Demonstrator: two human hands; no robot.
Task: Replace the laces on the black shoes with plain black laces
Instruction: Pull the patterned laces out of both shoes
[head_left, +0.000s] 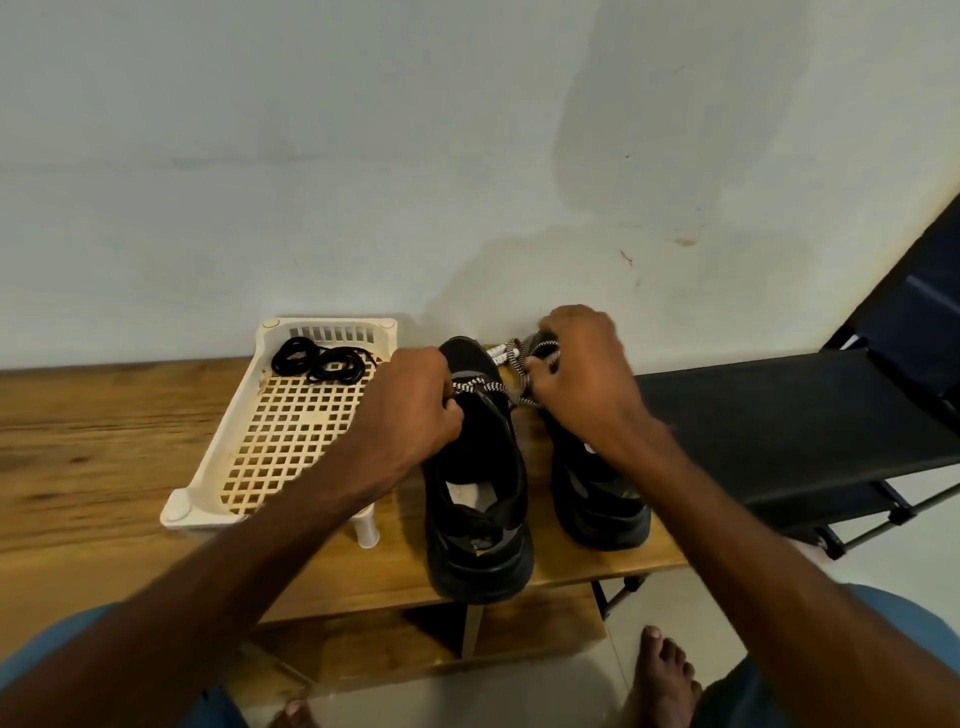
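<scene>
Since the patterned lace (485, 387) on the left black shoe (478, 519), centre of the bench (78, 441), is pinched in curled fingers of left hand (415, 400) and right hand (582, 374), a hard tug could jam an eyelet or tip the shoe off the 6 o'clock edge; plain black laces (322, 361) lie at 10 o'clock.

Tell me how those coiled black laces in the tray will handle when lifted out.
The black laces lie in loose coils, so they are probably floppy and apt to unravel. They look thin, likely very light. On the tray's open grid, an end might snag.
</scene>
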